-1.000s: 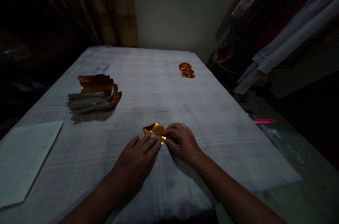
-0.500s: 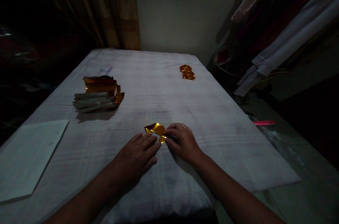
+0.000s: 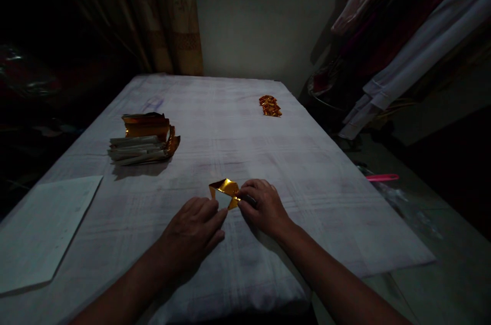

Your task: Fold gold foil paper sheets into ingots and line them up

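A small gold foil paper (image 3: 224,190), partly folded, lies on the white cloth-covered table (image 3: 238,141) just beyond my fingertips. My left hand (image 3: 194,233) rests palm down on the cloth, its fingers curled in and pressing the paper's near edge. My right hand (image 3: 263,207) is closed in a pinch on the paper's right corner. Both forearms reach in from the bottom of the view.
A stack of gold and white foil sheets (image 3: 143,139) sits at the left. A little pile of folded gold pieces (image 3: 270,106) lies at the far right. A white sheet (image 3: 42,228) lies at the near left. Hanging clothes (image 3: 402,43) and a pink object (image 3: 381,177) are off the table's right edge.
My left hand's fingers have drawn back and curled at the paper's near edge. The view has shifted slightly. My right hand keeps its pinch.
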Tool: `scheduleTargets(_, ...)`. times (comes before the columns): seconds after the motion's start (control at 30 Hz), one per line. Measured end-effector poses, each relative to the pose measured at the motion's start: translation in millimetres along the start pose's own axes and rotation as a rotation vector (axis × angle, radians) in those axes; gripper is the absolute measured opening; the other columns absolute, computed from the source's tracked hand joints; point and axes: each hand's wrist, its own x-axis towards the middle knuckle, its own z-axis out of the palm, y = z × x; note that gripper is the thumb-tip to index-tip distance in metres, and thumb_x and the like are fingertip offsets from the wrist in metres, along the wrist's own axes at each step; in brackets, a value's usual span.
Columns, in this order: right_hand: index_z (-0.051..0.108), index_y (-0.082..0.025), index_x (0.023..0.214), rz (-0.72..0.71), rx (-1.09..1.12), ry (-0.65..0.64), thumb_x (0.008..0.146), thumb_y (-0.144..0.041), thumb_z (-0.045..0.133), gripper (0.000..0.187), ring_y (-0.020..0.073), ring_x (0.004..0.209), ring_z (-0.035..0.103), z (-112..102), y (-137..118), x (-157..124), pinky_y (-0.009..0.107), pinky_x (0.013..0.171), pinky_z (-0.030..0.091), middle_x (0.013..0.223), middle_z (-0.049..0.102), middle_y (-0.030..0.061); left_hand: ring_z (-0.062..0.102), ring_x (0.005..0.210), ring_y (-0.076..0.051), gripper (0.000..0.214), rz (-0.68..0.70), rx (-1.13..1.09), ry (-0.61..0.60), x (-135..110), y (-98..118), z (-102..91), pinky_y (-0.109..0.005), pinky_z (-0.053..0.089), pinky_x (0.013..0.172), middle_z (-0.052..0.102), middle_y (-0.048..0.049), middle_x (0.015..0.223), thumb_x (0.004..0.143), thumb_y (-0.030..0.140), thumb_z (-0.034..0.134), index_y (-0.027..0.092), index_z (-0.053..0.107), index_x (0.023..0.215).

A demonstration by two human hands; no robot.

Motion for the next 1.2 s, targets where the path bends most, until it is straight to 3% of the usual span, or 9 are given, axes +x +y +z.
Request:
scheduleTargets(0.17, 0.072, -0.025, 0.092, 0.008, 0.019, 0.012, 0.084, -0.014, 0.071, 0.014, 0.0229, 0.100, 0.060, 1, -1, -1, 0.040, 0.085, 0.041, 0.100, 0.069, 0.0030, 0.053, 0.091, -0.026, 0.034, -0.051, 0.027, -0.015, 10, 13, 3.5, -0.043, 0.045, 0.083, 0.060, -0.0068, 0.101, 0.095, 0.027, 0.062, 0.020, 0.057, 0.127)
scheduleTargets(0.77, 0.073, -0.028, 0.094, -0.004, -0.005, 0.011, 0.085, -0.019, 0.073, 0.013, 0.0234, 0.102, 0.059, 1, -1, -3, 0.039, 0.084, 0.041, 0.104, 0.069, 0.0027, 0.053, 0.086, -0.024, 0.026, -0.019, 0.025, -0.022, 0, 4, -3.3, -0.041, 0.046, 0.079, 0.061, -0.0052, 0.094, 0.100, 0.028, 0.051, 0.023, 0.061, 0.124)
scheduleTargets(0.93, 0.073, -0.028, 0.094, -0.032, -0.008, 0.022, 0.085, -0.018, 0.072, 0.013, 0.0235, 0.100, 0.060, 2, 1, -3, 0.040, 0.084, 0.042, 0.103, 0.069, 0.0031, 0.057, 0.083, -0.022, 0.020, 0.045, 0.029, 0.069, -9, -11, -8.4, -0.040, 0.048, 0.077, 0.063, -0.0052, 0.092, 0.100, 0.028, 0.049, 0.021, 0.065, 0.110)
scheduleTargets(1.03, 0.072, -0.026, 0.099, -0.081, -0.028, 0.031, 0.088, -0.016, 0.069, 0.016, 0.0239, 0.100, 0.060, 4, 2, -3, 0.040, 0.084, 0.043, 0.105, 0.070, 0.0048, 0.061, 0.086, -0.022, 0.020, -0.004, 0.052, 0.150, -12, -27, -10.0, -0.040, 0.050, 0.080, 0.067, -0.0063, 0.095, 0.100, 0.024, 0.047, 0.021, 0.066, 0.093)
scheduleTargets(1.2, 0.070, -0.026, 0.107, -0.145, -0.075, 0.035, 0.095, -0.018, 0.060, 0.018, 0.0241, 0.099, 0.061, 7, 4, -6, 0.040, 0.084, 0.046, 0.108, 0.071, 0.0067, 0.063, 0.114, -0.028, 0.023, -0.089, 0.051, 0.176, -8, -47, -4.1, -0.049, 0.051, 0.095, 0.067, -0.0118, 0.126, 0.100, 0.027, 0.048, 0.023, 0.070, 0.104)
